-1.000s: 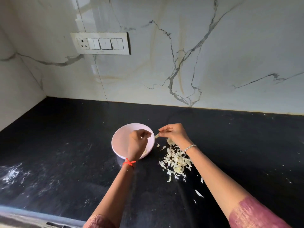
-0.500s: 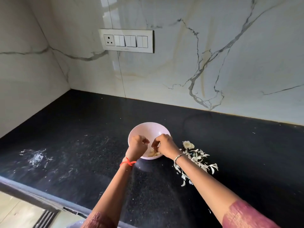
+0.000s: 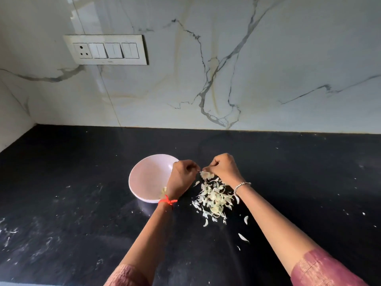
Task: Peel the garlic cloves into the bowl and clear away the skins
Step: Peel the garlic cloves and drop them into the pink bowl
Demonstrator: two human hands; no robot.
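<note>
Black stone table (image 3: 82,182): dark and speckled, with pale smears toward its front left part; its back edge meets the wall.
Wall (image 3: 268,69): glossy white marble with grey veins, carrying a white switch panel (image 3: 106,49) with one socket, above the table's back left corner.
Bowl (image 3: 144,174): pale pink and round, standing upright about midway between the table's back and front edges, just left of the hands.
Peeled cloves (image 3: 164,190): a few yellowish pieces at the bottom of the bowl, mostly hidden behind the left wrist.
Left hand (image 3: 181,178): over the bowl's right rim, fingers curled in, fingertips pinching a garlic piece (image 3: 200,171).
Right hand (image 3: 223,169): just right of the left hand, fingers curled, thumb and fingertips clamped on the same garlic piece from the other side.
Garlic piece: small and pale, held above the table between bowl and skins; whether it is clove or skin I cannot tell.
Skins (image 3: 214,198): a loose heap of pale flakes on the table beside the bowl on its right, under and in front of the right hand.
Stray skins (image 3: 243,237): a few single flakes lying apart from the heap, toward the front edge.
Wrists: a red thread (image 3: 168,201) on the left, a silver bracelet (image 3: 241,185) on the right.
Sleeves (image 3: 321,269): dusty pink fabric, pushed up the forearms.
</note>
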